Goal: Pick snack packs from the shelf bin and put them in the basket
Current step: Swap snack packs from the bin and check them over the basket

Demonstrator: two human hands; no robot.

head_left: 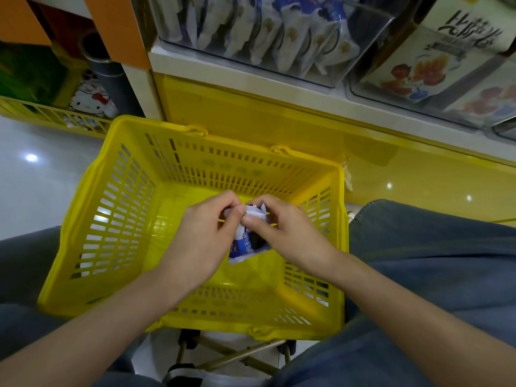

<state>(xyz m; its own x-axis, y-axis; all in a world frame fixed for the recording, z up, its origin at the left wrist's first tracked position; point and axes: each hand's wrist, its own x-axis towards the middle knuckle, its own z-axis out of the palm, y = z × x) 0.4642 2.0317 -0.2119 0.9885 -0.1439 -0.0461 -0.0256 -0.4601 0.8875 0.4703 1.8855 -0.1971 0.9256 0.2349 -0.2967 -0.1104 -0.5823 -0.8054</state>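
A yellow plastic basket (117,208) stands on the floor between my knees, below the shelf. Over its middle both hands hold one white and blue snack pack (247,241) by its top edge. My left hand (203,236) pinches the pack's upper left corner. My right hand (282,230) pinches the white crimped edge beside it. The pack hangs down between the two hands, partly hidden by the fingers. Up on the shelf a clear bin (321,76) holds several more white and blue snack packs (290,34) standing in a row.
A second clear bin (363,90) with flower-printed boxes sits to the right on the white shelf (251,76). A yellow wire rack (55,115) with a cartoon-cat item stands at the left. A folding stool frame (231,353) lies under the basket's near edge.
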